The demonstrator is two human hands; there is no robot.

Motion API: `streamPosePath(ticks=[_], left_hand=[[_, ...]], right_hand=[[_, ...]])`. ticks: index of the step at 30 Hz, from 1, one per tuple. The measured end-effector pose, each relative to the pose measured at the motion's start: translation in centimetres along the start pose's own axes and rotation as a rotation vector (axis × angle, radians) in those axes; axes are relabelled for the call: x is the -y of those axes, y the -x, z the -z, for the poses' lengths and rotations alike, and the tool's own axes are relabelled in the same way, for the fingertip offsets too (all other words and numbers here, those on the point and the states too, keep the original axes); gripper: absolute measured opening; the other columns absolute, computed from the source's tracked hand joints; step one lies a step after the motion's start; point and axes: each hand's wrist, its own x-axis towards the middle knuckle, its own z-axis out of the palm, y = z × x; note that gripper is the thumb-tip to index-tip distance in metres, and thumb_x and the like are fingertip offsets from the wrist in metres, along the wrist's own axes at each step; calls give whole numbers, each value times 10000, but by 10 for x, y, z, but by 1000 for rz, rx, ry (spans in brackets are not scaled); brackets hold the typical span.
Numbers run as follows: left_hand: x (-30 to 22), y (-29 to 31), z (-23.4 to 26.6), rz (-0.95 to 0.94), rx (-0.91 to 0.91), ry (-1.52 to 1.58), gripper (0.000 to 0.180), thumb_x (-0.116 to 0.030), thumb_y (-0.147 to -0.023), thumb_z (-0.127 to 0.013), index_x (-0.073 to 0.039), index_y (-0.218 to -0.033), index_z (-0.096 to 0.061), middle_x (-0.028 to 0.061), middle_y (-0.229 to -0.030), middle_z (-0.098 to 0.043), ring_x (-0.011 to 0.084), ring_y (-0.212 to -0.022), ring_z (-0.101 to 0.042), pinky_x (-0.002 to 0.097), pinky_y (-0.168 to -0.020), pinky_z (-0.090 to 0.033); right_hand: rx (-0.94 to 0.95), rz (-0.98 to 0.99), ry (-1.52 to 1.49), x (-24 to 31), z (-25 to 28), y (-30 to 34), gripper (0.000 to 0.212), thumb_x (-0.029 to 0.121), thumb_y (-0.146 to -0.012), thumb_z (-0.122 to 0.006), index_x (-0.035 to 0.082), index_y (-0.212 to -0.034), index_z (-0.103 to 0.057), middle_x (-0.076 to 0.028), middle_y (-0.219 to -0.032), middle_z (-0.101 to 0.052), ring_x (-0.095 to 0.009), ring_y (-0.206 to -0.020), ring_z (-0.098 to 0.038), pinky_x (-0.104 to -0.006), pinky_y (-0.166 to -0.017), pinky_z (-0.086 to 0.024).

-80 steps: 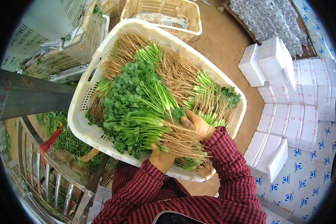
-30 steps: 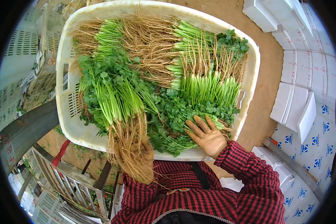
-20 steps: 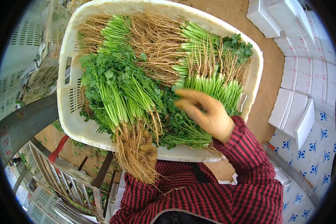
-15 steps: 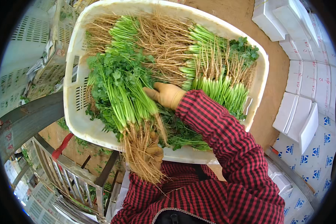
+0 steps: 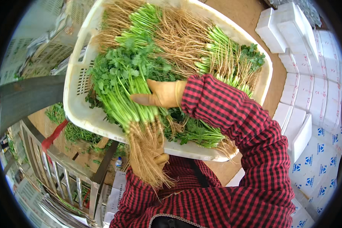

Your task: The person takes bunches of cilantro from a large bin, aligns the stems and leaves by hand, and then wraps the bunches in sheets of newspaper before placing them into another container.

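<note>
A thick bunch of coriander (image 5: 131,97), with green stems and long brown roots, lies over the near left part of a white plastic crate (image 5: 97,131). My gloved right hand (image 5: 161,94) reaches in from the right, its thumb across the stems and its other fingers at the bunch's right side. Below the crate's near rim, my gloved left hand (image 5: 159,159) holds the root end from underneath. Hanging roots hide most of that hand. More coriander bunches fill the crate, with brown roots (image 5: 180,36) across the middle and pale green stems (image 5: 144,21) beside them.
White foam boxes (image 5: 307,89) are stacked at the right. Perforated crates (image 5: 45,53) stand at the left beside a dark curved bar (image 5: 30,98). A metal frame (image 5: 60,163) with a red strap (image 5: 53,138) and a small bottle (image 5: 118,163) are at lower left.
My right hand has shifted slightly left, and its thumb now lies over the front of the stems. The view has shifted, with the crate appearing more tilted. My left hand stays under the roots.
</note>
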Motion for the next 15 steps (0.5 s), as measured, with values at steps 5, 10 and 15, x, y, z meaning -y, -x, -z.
streamPosePath(ticks=[5,10,15], left_hand=[[46,11,-21,-73,-421,-481,364,-81,-967,-667,7,-1312,-596,139,-1214,-682,262,-1016,-704,430,-848,-610],[100,22,-53,68,-156,-1271,580,-114,-846,-813,19,-1341,-541,120,-1228,-666,221,-1082,-652,354,-971,-522],[121,25,-90,115,118,-1626,1026,-427,-790,-807,29,-1501,-224,291,-1270,-622,426,-1147,-652,429,-981,-536]], right_hand=[[-166,22,-495,-41,-39,62,991,604,-981,-593,-46,-1610,-187,-221,-1597,-394,-291,-1468,-391,-387,-1223,-301],[-512,327,-983,-55,-66,191,913,531,-952,-662,-13,-1582,-287,-146,-1505,-515,-267,-1341,-525,-370,-1125,-434],[-715,472,-1041,-12,-57,292,863,403,-961,-655,-2,-1598,-236,-146,-1507,-505,-255,-1342,-515,-369,-1129,-424]])
